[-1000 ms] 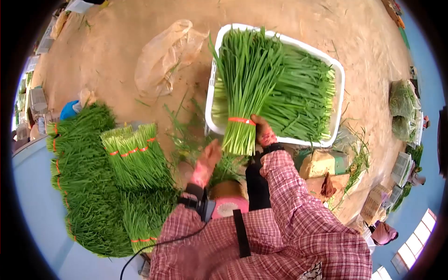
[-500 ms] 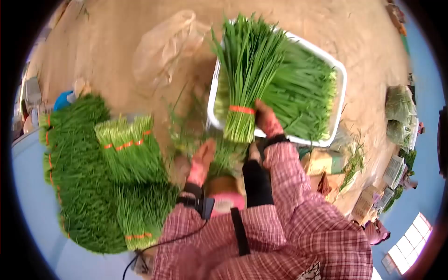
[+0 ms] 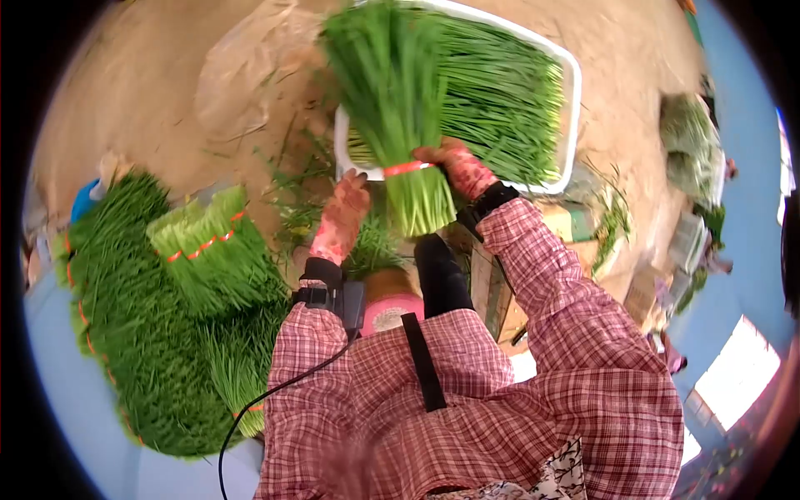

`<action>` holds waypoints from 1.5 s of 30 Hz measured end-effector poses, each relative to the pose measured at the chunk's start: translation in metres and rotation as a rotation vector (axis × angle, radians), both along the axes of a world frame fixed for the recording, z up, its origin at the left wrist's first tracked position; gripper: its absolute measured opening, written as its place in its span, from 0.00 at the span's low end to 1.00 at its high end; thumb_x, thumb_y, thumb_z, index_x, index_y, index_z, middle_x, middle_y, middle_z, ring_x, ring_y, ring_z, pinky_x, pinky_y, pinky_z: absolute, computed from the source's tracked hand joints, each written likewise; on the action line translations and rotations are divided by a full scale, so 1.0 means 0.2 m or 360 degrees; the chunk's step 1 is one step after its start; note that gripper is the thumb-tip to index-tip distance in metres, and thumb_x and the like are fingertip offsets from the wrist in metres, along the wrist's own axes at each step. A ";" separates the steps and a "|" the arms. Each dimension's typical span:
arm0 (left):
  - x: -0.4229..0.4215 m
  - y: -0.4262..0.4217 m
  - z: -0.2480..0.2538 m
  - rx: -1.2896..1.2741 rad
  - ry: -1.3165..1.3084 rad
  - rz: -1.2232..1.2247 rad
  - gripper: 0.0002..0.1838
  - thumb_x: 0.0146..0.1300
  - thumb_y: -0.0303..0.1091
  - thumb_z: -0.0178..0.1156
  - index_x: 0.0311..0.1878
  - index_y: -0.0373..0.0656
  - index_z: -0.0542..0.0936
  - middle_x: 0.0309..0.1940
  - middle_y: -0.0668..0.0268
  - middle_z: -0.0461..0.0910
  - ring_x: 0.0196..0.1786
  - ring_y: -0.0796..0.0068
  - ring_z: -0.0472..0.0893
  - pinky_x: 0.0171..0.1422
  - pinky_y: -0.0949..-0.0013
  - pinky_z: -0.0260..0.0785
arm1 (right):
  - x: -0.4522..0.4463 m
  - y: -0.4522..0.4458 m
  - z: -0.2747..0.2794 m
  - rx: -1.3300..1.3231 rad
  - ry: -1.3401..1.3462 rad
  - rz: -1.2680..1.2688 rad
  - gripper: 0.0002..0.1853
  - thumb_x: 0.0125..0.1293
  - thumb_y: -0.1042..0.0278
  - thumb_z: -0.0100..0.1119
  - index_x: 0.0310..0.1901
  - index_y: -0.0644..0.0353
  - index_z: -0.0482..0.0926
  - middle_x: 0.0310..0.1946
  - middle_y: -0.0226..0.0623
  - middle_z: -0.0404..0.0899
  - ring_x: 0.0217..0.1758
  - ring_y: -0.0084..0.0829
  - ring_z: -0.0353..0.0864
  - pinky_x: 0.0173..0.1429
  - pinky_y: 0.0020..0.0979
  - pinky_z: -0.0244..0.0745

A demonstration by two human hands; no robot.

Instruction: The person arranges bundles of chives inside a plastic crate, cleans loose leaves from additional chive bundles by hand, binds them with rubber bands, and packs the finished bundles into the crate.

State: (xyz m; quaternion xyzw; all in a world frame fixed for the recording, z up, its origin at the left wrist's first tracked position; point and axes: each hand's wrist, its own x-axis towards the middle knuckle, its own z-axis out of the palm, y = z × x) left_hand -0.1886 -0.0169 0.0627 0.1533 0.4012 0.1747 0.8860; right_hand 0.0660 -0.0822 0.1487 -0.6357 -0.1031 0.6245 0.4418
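Observation:
A bundle of garlic chives (image 3: pixel 414 108) with an orange band round its pale stems is in front of me, leaves pointing away. My right hand (image 3: pixel 460 169) is closed on its right side, at the band. To the left of the stems is my left hand (image 3: pixel 342 215), fingers stretched toward the tray's near edge and apart from the bundle. Behind the bundle sits a white tray (image 3: pixel 570 125) filled with loose chives (image 3: pixel 500 100). Both hands wear pink patterned gloves or sleeves that leave the fingers dark and stained.
Banded chive bundles (image 3: pixel 200 242) lie stacked on a large pile (image 3: pixel 125 308) at the left. A clear plastic bag (image 3: pixel 242 75) and scattered leaves lie on the floor. A pink-topped stool (image 3: pixel 392 312) is near my legs; cardboard boxes (image 3: pixel 554 221) stand at the right.
The bundle has shifted left and its stems have swung slightly to the right, still in my right hand. My left hand has risen toward it. The whole view has shifted.

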 end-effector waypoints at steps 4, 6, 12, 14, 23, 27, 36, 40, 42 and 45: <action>0.08 -0.06 0.16 -0.0015 -0.0434 0.0159 0.26 0.74 0.39 0.57 0.72 0.43 0.66 0.67 0.61 0.72 0.70 0.61 0.70 0.76 0.55 0.61 | -0.02 -0.12 0.05 -0.0149 -0.0338 0.0771 0.26 0.54 0.57 0.77 0.49 0.67 0.83 0.43 0.41 0.86 0.46 0.29 0.83 0.51 0.33 0.77; 0.02 -0.13 0.20 -0.0302 -0.0334 0.0196 0.27 0.73 0.38 0.59 0.71 0.43 0.67 0.69 0.59 0.70 0.71 0.58 0.68 0.78 0.51 0.58 | -0.07 -0.13 0.20 0.0082 -0.0179 0.0924 0.30 0.53 0.61 0.77 0.57 0.66 0.79 0.47 0.40 0.86 0.50 0.29 0.83 0.56 0.33 0.76; -0.15 -0.49 0.20 -0.0865 -0.0438 0.0304 0.22 0.79 0.44 0.49 0.67 0.41 0.70 0.64 0.63 0.74 0.62 0.65 0.75 0.66 0.64 0.73 | -0.14 -0.31 0.39 -0.0072 -0.0213 0.1053 0.42 0.51 0.70 0.78 0.68 0.66 0.67 0.55 0.47 0.82 0.55 0.34 0.83 0.60 0.34 0.79; -0.08 -0.49 0.13 -0.1581 -0.1197 -0.0003 0.24 0.74 0.44 0.57 0.68 0.43 0.71 0.63 0.63 0.76 0.63 0.64 0.75 0.68 0.62 0.72 | -0.12 -0.41 0.40 0.0041 -0.0231 0.0995 0.43 0.50 0.70 0.77 0.68 0.67 0.66 0.54 0.48 0.82 0.57 0.37 0.82 0.60 0.34 0.78; 0.81 -0.38 0.29 -0.0521 -0.0707 0.0223 0.26 0.71 0.37 0.61 0.69 0.40 0.69 0.69 0.58 0.71 0.71 0.54 0.68 0.77 0.43 0.59 | 0.78 -0.24 0.54 0.0071 -0.0594 0.1188 0.38 0.49 0.72 0.77 0.64 0.65 0.71 0.50 0.43 0.85 0.53 0.27 0.82 0.57 0.32 0.77; 1.50 -0.27 0.16 -0.0615 -0.0763 0.0335 0.22 0.73 0.34 0.56 0.67 0.40 0.71 0.70 0.58 0.70 0.72 0.55 0.67 0.80 0.39 0.53 | 1.45 -0.03 0.35 0.0155 -0.0686 0.1334 0.38 0.48 0.75 0.76 0.64 0.63 0.72 0.50 0.40 0.85 0.53 0.25 0.80 0.58 0.31 0.78; 2.31 -0.15 -0.11 -0.0127 0.0087 -0.0479 0.21 0.70 0.41 0.63 0.59 0.41 0.74 0.57 0.54 0.79 0.57 0.51 0.81 0.59 0.51 0.79 | 2.41 0.18 -0.28 -0.0163 -0.1018 0.1431 0.41 0.44 0.70 0.77 0.65 0.59 0.74 0.50 0.42 0.86 0.51 0.31 0.84 0.57 0.35 0.77; 2.63 0.08 0.22 0.1931 0.0337 -0.0824 0.35 0.60 0.48 0.72 0.65 0.38 0.72 0.64 0.50 0.75 0.64 0.54 0.78 0.65 0.57 0.74 | 2.50 0.20 -0.36 -0.0310 -0.1053 0.1511 0.36 0.41 0.68 0.79 0.58 0.59 0.80 0.45 0.42 0.87 0.49 0.34 0.84 0.54 0.37 0.77; 2.88 0.21 0.15 0.3194 0.0375 -0.0716 0.47 0.54 0.59 0.72 0.69 0.37 0.68 0.66 0.49 0.73 0.71 0.53 0.71 0.76 0.54 0.61 | 2.52 0.20 -0.36 -0.0146 -0.1178 0.1534 0.33 0.41 0.68 0.78 0.55 0.59 0.81 0.42 0.44 0.87 0.47 0.33 0.84 0.53 0.37 0.76; 3.05 0.34 -0.02 0.3292 0.0718 -0.1830 0.61 0.46 0.78 0.64 0.73 0.38 0.64 0.67 0.49 0.72 0.73 0.50 0.67 0.80 0.50 0.49 | 2.54 0.26 -0.32 -0.0181 -0.1275 0.1699 0.30 0.44 0.70 0.75 0.54 0.61 0.81 0.40 0.45 0.87 0.43 0.33 0.85 0.49 0.36 0.78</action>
